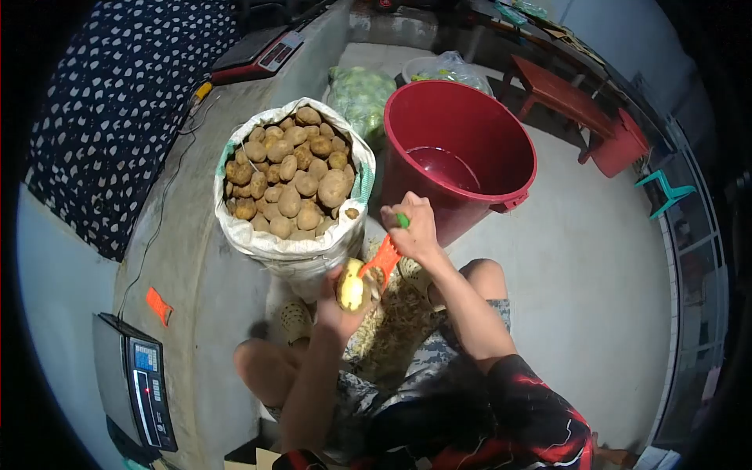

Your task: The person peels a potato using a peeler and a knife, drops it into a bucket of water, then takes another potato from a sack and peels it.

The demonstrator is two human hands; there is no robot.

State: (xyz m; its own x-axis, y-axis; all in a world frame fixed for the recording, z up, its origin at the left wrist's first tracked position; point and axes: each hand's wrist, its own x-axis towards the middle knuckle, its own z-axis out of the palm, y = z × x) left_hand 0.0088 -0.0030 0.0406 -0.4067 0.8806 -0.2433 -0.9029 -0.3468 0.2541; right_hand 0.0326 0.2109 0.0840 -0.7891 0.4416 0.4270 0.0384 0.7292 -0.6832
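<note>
By the white sack's rim, my left hand cups an oval yellow potato; my right hand, clenched round an orange plastic peeler, should skim.

Nothing can be read: markings on the black scale and red scale are too small.

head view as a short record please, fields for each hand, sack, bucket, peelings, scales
left hand: holds a partly peeled potato
right hand: grips an orange peeler, its end at that potato
sack: open, filled with unpeeled potatoes
bucket: red, what looks like liquid inside
peelings: on the floor
scales: one lower left, one upper left
</note>
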